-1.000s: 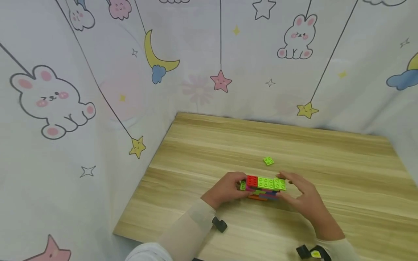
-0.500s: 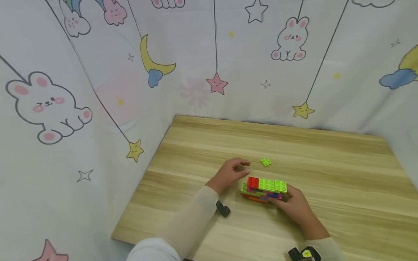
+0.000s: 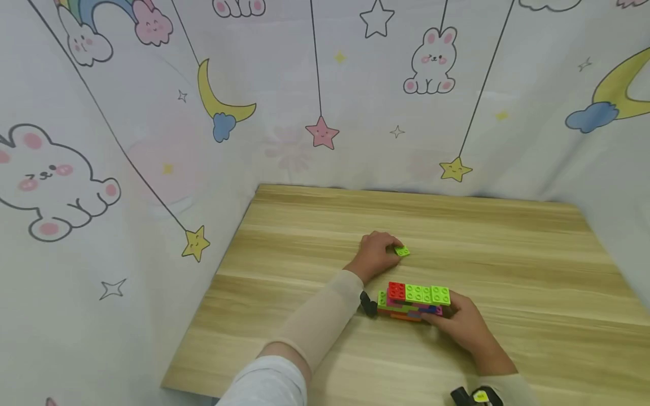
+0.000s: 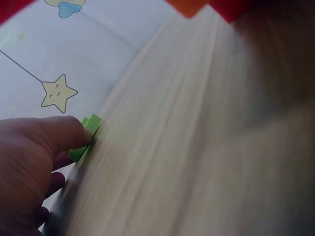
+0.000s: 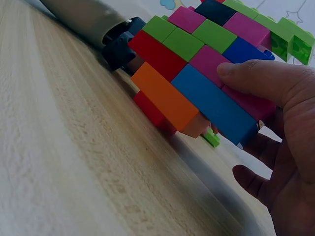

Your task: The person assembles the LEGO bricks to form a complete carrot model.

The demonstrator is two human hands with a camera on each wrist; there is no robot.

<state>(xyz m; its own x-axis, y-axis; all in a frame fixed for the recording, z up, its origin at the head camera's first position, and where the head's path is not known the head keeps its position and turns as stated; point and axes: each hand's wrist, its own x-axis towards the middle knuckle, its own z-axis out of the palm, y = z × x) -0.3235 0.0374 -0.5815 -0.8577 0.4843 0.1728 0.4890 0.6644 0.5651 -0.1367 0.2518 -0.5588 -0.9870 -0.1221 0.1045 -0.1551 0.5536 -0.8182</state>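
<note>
My left hand pinches a small lime-green toy brick on the far side of the table, thumb on its near edge. In the left wrist view the thumb lies against the green brick close to the wood. My right hand grips the right end of a built block of toy bricks. Red and lime bricks top the block. The right wrist view shows rows of pink, green, blue, orange and red bricks, with the thumb pressed on a pink brick; some fingers are behind the block.
The wood-grain table ends at a white curtain printed with rabbits, stars and moons, at the back and left. Black wrist cameras sit on both sleeves; the left one is beside the block's left end.
My left hand has let go of the block's left end, moved away over the table and taken hold of the small green brick. The right hand has closed on the block's right end.
</note>
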